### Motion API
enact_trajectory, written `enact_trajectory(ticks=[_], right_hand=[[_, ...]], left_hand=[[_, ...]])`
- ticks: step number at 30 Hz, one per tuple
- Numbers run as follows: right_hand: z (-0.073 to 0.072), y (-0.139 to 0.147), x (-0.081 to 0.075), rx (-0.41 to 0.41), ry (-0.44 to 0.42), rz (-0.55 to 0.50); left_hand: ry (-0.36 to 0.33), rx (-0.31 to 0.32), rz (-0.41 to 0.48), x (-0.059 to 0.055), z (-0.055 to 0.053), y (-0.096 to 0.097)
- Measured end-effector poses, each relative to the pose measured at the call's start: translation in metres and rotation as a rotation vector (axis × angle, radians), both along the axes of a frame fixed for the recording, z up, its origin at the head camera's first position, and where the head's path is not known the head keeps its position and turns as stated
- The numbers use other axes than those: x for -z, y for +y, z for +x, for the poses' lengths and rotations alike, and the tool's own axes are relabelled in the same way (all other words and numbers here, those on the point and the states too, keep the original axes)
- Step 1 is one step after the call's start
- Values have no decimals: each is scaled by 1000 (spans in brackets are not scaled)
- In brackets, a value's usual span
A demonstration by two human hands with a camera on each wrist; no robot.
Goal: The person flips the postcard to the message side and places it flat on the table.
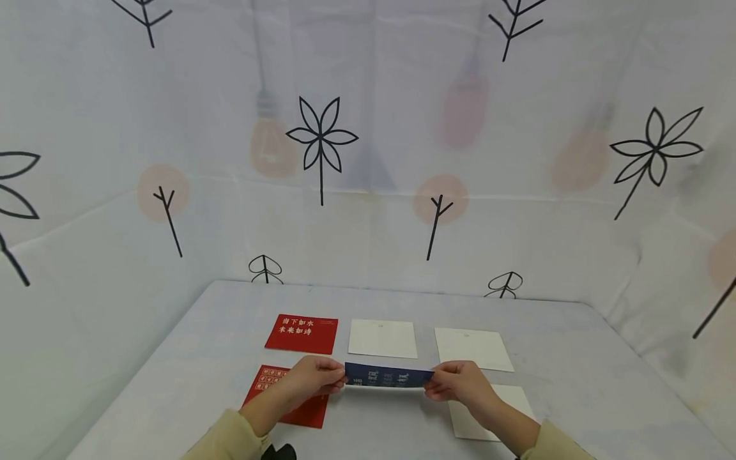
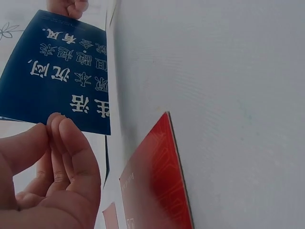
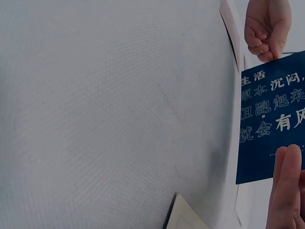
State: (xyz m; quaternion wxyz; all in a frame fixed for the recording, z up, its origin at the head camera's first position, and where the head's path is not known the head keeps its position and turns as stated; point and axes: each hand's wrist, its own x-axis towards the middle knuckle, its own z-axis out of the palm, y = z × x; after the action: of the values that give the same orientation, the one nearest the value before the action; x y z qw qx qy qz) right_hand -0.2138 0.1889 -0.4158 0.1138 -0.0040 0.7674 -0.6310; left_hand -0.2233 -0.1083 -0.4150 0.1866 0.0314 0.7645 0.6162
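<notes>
Between my two hands a dark blue card (image 1: 388, 375) with white Chinese characters is held tilted above the table. My left hand (image 1: 315, 377) pinches its left edge between thumb and fingers, and my right hand (image 1: 462, 385) pinches its right edge. The blue card (image 2: 62, 71) shows its lettered face in the left wrist view, with the left hand (image 2: 57, 176) at the near edge. In the right wrist view the right hand (image 3: 288, 188) is partly cut off by the frame. Beneath the left forearm lies a red card (image 1: 305, 412), partly covered.
Another red card (image 1: 301, 334) with white characters lies at the back left. A cream card (image 1: 382, 338) is beside it, and a second cream card (image 1: 474, 349) lies farther right. The right forearm partly hides a third cream card (image 1: 517, 399). Patterned white cloth (image 1: 368, 236) hangs behind the table (image 1: 575, 358).
</notes>
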Motion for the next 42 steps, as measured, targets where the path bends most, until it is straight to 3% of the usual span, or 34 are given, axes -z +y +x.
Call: enact_trajectory(ticks=[16, 29, 42], right_hand=[[1, 1, 4, -44, 14, -46], [2, -7, 8, 60, 13, 128], [4, -7, 9, 24, 12, 49]], left_hand=[[-63, 6, 82, 1, 1, -3], [-44, -35, 36, 7, 0, -2], [-49, -50, -50, 10, 0, 1]])
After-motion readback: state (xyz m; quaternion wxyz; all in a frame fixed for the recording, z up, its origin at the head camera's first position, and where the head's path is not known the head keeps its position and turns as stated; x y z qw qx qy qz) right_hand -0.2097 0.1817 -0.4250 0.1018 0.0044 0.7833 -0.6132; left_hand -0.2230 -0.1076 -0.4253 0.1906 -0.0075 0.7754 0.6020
